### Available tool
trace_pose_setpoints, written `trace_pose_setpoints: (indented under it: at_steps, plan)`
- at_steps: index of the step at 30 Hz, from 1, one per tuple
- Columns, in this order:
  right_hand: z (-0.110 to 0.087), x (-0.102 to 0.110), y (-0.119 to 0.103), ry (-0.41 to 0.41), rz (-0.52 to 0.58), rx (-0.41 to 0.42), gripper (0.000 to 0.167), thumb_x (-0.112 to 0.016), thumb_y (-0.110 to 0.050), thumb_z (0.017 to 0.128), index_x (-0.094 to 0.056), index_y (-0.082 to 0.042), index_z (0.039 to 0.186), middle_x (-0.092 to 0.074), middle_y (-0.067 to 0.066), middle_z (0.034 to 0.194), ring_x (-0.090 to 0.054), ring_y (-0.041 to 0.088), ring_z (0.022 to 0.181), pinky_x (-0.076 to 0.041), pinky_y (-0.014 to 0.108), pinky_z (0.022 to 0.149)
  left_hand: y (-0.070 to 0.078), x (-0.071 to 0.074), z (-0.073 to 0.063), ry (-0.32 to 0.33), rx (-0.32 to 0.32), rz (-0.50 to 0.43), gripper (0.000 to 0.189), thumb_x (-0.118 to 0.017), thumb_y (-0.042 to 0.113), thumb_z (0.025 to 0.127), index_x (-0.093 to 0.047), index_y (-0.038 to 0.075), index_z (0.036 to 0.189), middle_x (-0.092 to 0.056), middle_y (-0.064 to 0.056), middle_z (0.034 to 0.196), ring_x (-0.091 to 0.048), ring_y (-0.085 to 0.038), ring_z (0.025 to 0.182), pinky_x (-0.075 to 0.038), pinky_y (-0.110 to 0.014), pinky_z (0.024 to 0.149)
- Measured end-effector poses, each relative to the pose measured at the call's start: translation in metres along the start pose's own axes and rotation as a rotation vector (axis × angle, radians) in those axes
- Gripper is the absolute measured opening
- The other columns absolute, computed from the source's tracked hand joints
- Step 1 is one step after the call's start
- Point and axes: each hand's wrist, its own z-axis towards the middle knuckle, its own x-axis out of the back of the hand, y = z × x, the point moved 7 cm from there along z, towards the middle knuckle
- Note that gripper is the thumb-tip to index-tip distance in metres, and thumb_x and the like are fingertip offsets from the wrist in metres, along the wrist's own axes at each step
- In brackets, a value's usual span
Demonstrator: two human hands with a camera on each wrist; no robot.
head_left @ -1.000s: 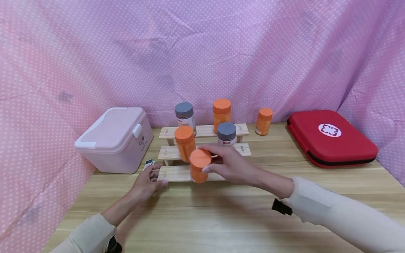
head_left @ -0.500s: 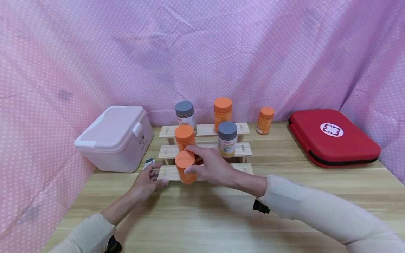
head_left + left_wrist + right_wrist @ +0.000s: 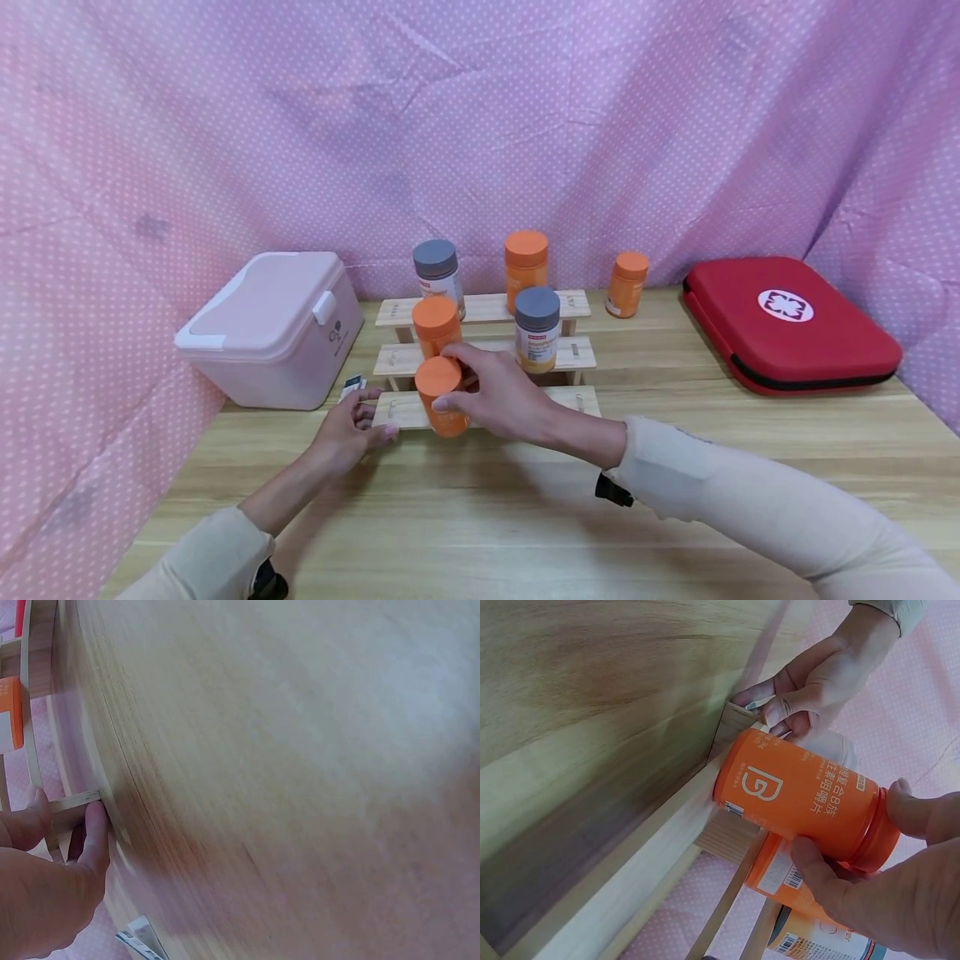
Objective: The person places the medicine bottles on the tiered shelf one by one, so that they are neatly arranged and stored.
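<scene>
In the head view, my right hand (image 3: pixel 510 396) grips an orange pill bottle (image 3: pixel 442 408) near its lid, with the base at the left part of the lowest step of a three-step wooden stand (image 3: pixel 405 408). The right wrist view shows thumb and fingers on either side of the upright bottle (image 3: pixel 795 791). My left hand (image 3: pixel 347 433) holds the left end of that step; the left wrist view has its fingers (image 3: pixel 96 840) pinching the end board. Behind stand another orange bottle (image 3: pixel 435 321) and a grey-lidded bottle (image 3: pixel 537 342) on the middle step.
On the top step are a grey-lidded bottle (image 3: pixel 437 267) and an orange one (image 3: pixel 527 271). A smaller orange bottle (image 3: pixel 627 287) stands right of the stand. A pink box (image 3: pixel 262 333) is at left, a red case (image 3: pixel 795 333) at right. A small packet (image 3: pixel 352 386) lies by my left hand.
My right hand has carried the orange bottle leftward along the lowest step, uncovering the grey-lidded bottle behind. Over the last half second it barely moves. The left hand stays put.
</scene>
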Motion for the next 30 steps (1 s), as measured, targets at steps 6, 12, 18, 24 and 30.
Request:
trace_pose_setpoints:
  at_steps: [6,12,18,24,30]
  plan:
    - [0.001,0.000,0.000,-0.003,0.012,0.002,0.045,-0.077,-0.018,0.083,-0.056,-0.010,0.122,-0.065,-0.003,0.106,-0.061,0.009,0.091,-0.053,0.028,0.082,0.000,-0.001,0.000,-0.002,-0.013,-0.022,0.065,-0.070,-0.005,0.084,-0.036,-0.004,0.139,-0.060,-0.023,0.115,-0.062,-0.017,0.088,-0.055,-0.026,0.072]
    - [0.001,-0.001,0.002,0.009,0.013,-0.004,0.047,-0.077,-0.018,0.082,-0.054,-0.009,0.123,-0.064,0.000,0.109,-0.061,0.011,0.094,-0.053,0.034,0.086,-0.001,-0.001,0.003,-0.004,-0.001,-0.019,0.063,-0.069,-0.005,0.084,-0.036,-0.002,0.138,-0.060,-0.022,0.116,-0.062,-0.018,0.090,-0.055,-0.027,0.075]
    - [-0.004,0.003,0.001,0.017,0.018,-0.013,0.052,-0.077,-0.019,0.083,-0.052,-0.008,0.127,-0.061,-0.001,0.116,-0.060,0.013,0.102,-0.050,0.034,0.091,-0.001,-0.001,0.003,-0.006,0.010,-0.012,0.065,-0.070,-0.003,0.084,-0.036,-0.002,0.139,-0.059,-0.022,0.115,-0.061,-0.018,0.089,-0.055,-0.027,0.075]
    - [-0.021,0.019,-0.006,0.016,-0.040,0.032,0.053,-0.075,-0.023,0.085,-0.052,-0.014,0.131,-0.055,-0.005,0.127,-0.054,0.012,0.117,-0.045,0.030,0.097,-0.001,0.000,0.003,0.002,0.005,-0.006,0.066,-0.071,-0.003,0.083,-0.037,-0.002,0.139,-0.060,-0.021,0.114,-0.061,-0.017,0.088,-0.055,-0.027,0.073]
    - [-0.045,0.043,-0.014,0.056,-0.116,0.161,0.051,-0.076,-0.018,0.084,-0.054,-0.014,0.130,-0.056,-0.004,0.130,-0.049,0.011,0.122,-0.046,0.032,0.097,0.000,0.000,0.002,0.006,0.009,0.003,0.066,-0.071,-0.003,0.083,-0.036,-0.002,0.140,-0.059,-0.021,0.115,-0.059,-0.018,0.088,-0.055,-0.026,0.073]
